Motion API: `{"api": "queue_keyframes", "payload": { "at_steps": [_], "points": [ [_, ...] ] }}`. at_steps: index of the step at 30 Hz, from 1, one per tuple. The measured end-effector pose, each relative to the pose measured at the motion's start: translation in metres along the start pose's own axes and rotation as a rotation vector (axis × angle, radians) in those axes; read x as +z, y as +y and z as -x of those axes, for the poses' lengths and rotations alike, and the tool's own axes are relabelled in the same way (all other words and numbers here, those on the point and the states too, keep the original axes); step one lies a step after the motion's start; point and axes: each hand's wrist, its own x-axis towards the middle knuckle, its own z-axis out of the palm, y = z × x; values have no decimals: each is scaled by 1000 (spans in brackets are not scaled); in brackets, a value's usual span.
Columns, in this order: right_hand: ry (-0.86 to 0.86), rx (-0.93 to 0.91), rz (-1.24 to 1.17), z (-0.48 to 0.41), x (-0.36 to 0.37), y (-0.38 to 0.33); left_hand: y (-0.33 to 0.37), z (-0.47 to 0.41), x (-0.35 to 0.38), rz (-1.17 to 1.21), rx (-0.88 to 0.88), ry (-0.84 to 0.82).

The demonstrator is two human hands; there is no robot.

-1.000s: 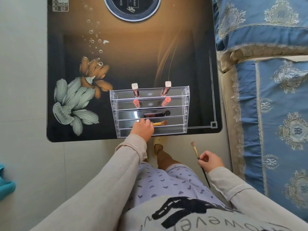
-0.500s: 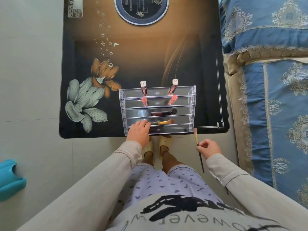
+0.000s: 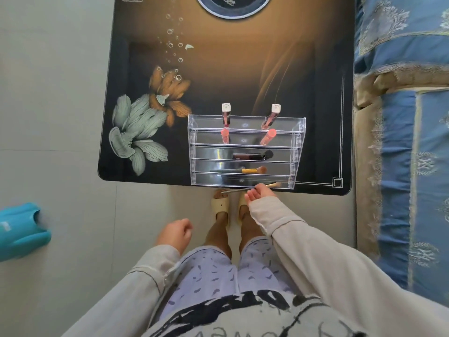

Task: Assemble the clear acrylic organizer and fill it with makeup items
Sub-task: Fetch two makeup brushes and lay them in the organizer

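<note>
Annotator: Pale floor tiles, blue bed (image 3: pixel 401 142) on your right, dark glossy bench (image 3: pixel 218 81) with a flower print ahead of you. Organizer (image 3: pixel 297 152) sits at the bench's near edge, right of centre.

Operator: How does it look?

Annotator: Clear acrylic with see-through side walls, five stepped trays rising away from you. Back tray holds two white-capped gloss tubes (image 3: pixel 226 115), standing and slightly tilted. Next tray holds two coral tubes (image 3: pixel 224 137). Third has a dark brush (image 3: pixel 254 155) lying flat. Fourth has a gold-ferruled brush (image 3: pixel 240 170), bristles to the right. Front tray, can't tell what's inside.

Operator: And my hands?

Annotator: Your right hand (image 3: pixel 258 194) pinches a thin brush (image 3: pixel 238 189) along its handle. It's held crosswise at the organizer's front edge, bristles to the right. Your left hand (image 3: pixel 176 234) hangs off the bench by your thigh, fingers loosely curled, holding nothing.
</note>
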Motion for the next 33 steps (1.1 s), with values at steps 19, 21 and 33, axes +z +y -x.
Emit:
{"api": "queue_keyframes", "payload": {
  "at_steps": [19,21,33],
  "points": [
    [58,-31,103,5,36,2,-2,-3,-4,86,-79,-70],
    [139,-93,191,5,36,0,-2,-4,-7,82,-82,-74],
    [120,-128,369,-5,22,10,-7,-9,-13,29,-93,-105]
  ]
}}
